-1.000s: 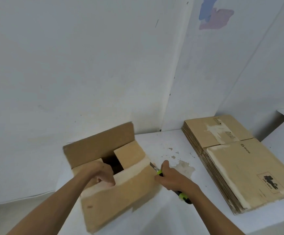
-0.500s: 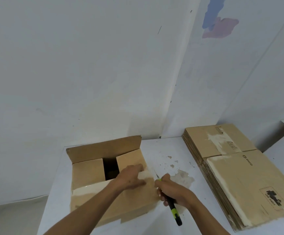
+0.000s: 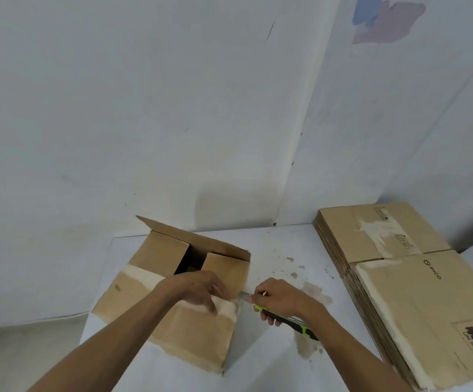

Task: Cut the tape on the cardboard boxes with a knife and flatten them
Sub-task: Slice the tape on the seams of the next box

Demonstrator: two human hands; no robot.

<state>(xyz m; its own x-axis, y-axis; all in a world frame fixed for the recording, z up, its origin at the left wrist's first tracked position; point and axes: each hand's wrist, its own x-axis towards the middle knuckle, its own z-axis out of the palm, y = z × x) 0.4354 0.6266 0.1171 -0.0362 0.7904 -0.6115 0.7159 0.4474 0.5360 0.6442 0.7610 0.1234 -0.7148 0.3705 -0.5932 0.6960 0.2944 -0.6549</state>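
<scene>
A cardboard box [image 3: 173, 304] sits on the near left part of a white table [image 3: 272, 360], its far flap [image 3: 192, 236] standing up and two inner flaps folded over a dark gap. A pale strip of tape [image 3: 144, 274] runs across its top, left to right. My left hand [image 3: 198, 290] rests on the near top flap at the box's right end, fingers relaxed and spread over the tape, pressing down. My right hand [image 3: 279, 299], just right of the box, curls tightly round a utility knife [image 3: 283, 316] with a green-and-black handle; its short blade points left and meets the box's right edge at the tape line, close beside my left fingertips. Both forearms reach in from the near edge. Well apart on the right of the table lies a stack of flattened boxes [image 3: 399, 292], tape residue pale on the top sheet. Chipped patches mark the tabletop between box and stack. White walls [image 3: 144, 108] meet in a corner behind the table.
</scene>
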